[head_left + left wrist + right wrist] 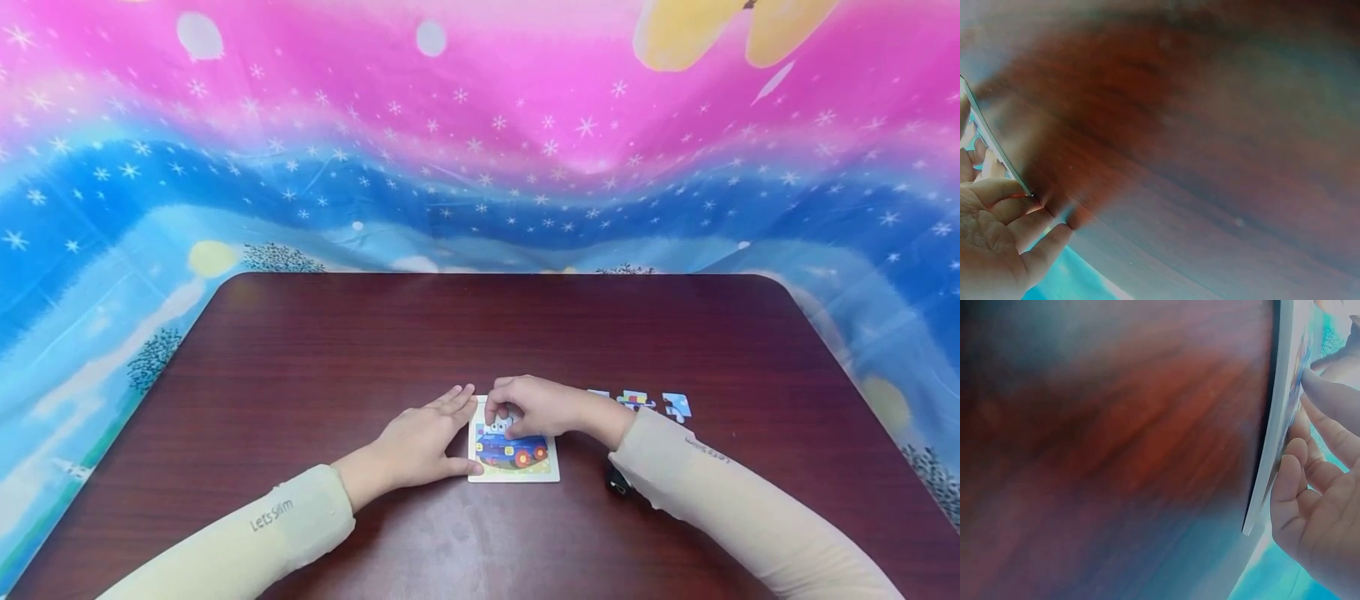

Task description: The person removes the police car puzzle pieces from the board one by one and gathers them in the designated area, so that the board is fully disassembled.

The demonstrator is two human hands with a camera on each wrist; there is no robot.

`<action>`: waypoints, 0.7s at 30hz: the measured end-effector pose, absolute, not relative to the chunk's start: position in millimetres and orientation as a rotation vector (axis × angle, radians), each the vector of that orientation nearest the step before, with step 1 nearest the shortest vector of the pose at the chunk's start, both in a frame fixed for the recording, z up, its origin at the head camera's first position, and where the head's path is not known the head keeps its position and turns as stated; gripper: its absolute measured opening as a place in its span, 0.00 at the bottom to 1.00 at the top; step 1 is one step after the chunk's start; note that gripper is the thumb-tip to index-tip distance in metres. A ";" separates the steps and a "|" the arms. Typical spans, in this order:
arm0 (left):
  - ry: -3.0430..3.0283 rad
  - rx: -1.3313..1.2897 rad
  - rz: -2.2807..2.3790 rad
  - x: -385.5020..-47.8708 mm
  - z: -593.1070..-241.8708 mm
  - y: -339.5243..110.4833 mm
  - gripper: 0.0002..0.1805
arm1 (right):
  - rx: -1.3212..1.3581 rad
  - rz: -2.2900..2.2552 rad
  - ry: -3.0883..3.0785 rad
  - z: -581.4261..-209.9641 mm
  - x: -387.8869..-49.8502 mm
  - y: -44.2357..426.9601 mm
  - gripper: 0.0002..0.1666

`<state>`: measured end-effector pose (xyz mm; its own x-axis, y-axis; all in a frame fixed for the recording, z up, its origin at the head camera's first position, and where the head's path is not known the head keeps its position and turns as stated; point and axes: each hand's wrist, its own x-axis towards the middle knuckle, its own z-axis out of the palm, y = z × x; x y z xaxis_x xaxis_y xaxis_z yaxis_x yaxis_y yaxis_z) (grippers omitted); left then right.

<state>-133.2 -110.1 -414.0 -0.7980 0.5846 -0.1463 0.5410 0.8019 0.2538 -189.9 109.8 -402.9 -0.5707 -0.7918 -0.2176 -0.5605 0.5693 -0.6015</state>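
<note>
A square jigsaw puzzle in a white-edged tray [557, 468] lies flat on the table, showing a blue vehicle with eyes and red-orange wheels. Along its left side rests my left hand [420, 442], fingers extended to the top left corner and thumb at the lower left corner. My right hand [543, 406] arches over the puzzle's upper part. Its curled index finger and thumb pinch a small puzzle piece [498, 426] against the picture; the hand hides the upper right of the puzzle. The right wrist view shows those fingertips [1313, 378] at the picture's surface.
Several loose puzzle pieces [677, 406] lie right of the tray, partly behind my right forearm. A dark device [618, 481] sits under the right cuff. The dark red wooden table [360, 333] ends at a colourful cloth backdrop [480, 167].
</note>
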 end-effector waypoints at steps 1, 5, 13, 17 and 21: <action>2.773 0.877 0.293 -133.4 -414.6 -110.1 0.52 | -1.086 -0.652 2.340 -402.9 -189.4 109.6 0.13; 2.773 0.872 0.296 -133.6 -415.3 -110.1 0.51 | -1.105 -0.628 2.358 -403.5 -187.4 109.3 0.13; 2.769 0.872 0.303 -133.5 -415.4 -110.1 0.51 | -1.127 -0.619 2.367 -402.8 -184.8 109.7 0.13; 2.772 0.876 0.300 -133.7 -416.1 -110.2 0.51 | -1.127 -0.609 2.371 -401.9 -183.7 109.6 0.13; 2.779 0.885 0.300 -133.8 -415.8 -110.1 0.51 | -1.128 -0.594 2.378 -402.4 -183.6 109.4 0.13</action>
<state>-133.8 -110.1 -415.8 -0.7979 0.5871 -0.1364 0.5445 0.7992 0.2546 -183.6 109.4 -402.4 -0.5706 -0.7957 -0.2032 -0.6067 0.5752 -0.5487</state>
